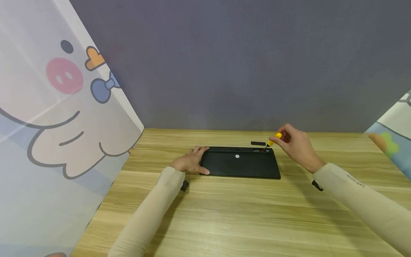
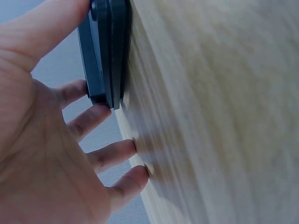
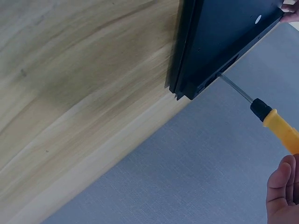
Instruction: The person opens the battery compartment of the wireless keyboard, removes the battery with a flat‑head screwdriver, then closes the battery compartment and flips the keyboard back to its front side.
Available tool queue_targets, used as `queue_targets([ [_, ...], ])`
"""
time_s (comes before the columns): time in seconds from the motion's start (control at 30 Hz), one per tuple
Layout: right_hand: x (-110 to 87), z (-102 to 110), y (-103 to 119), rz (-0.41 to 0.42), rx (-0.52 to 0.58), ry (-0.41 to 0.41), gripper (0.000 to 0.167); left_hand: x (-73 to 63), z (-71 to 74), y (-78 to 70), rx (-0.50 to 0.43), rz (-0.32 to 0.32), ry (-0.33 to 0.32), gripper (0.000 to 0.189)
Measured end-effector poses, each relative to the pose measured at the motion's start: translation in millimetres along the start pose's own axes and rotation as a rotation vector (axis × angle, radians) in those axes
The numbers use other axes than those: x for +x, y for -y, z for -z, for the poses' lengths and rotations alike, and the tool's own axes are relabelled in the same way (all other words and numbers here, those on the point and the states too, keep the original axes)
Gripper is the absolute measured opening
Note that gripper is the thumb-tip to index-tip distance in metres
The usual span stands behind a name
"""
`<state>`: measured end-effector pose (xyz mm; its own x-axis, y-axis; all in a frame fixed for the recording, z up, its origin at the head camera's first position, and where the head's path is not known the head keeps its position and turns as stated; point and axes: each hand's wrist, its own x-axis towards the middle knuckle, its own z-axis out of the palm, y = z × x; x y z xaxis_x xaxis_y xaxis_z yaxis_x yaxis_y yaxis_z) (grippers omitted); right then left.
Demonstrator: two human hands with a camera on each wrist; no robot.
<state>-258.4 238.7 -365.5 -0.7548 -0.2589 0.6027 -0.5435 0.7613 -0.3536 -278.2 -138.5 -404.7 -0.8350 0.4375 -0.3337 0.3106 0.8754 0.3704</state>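
Observation:
A black keyboard [image 1: 240, 165] lies underside up on the wooden table, a small white round sticker [image 1: 237, 156] on it. My left hand [image 1: 191, 161] grips its left end, thumb at the front corner and fingers spread toward the back corner; two fingertips rest on the table beside it. Near the keyboard's far right corner is an uncovered battery compartment [image 1: 261, 150] with something red inside. My right hand [image 1: 293, 142] holds a screwdriver by its yellow handle [image 3: 282, 132], pinched between thumb and fingers. The metal shaft [image 3: 237, 87] slants down, its tip at the compartment.
Behind the keyboard lies a small black cover strip [image 1: 258, 143]. A grey panel [image 1: 244, 71] rises along the table's back edge. At the left stands a wall panel with cartoon prints [image 1: 64, 117]; another printed panel [image 1: 390, 139] is at the right.

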Motion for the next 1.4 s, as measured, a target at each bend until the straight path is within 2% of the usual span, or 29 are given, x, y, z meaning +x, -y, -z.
queue_targets([
  [0.27, 1.0, 0, 0, 0.012, -0.013, 0.01, 0.028, 0.1, -0.7, -1.4, 0.004, 0.008, 0.002, 0.101],
  [0.57, 9.6, 1, 3, 0.059, -0.002, 0.06, 0.018, 0.7, -1.2, -1.6, 0.002, 0.001, 0.002, 0.101],
  [0.97, 15.9, 0, 4, 0.023, -0.003, 0.072, 0.026, 1.5, -2.1, -0.9, 0.006, -0.003, 0.006, 0.101],
  [1.17, 14.1, 1, 2, 0.015, -0.001, 0.062, 0.021, 1.5, -2.0, -1.0, 0.001, -0.008, 0.008, 0.101],
  [1.4, 17.8, 3, -4, -0.09, 0.056, 0.108, 0.022, 1.1, -1.1, -1.8, -0.004, -0.004, 0.002, 0.101],
])
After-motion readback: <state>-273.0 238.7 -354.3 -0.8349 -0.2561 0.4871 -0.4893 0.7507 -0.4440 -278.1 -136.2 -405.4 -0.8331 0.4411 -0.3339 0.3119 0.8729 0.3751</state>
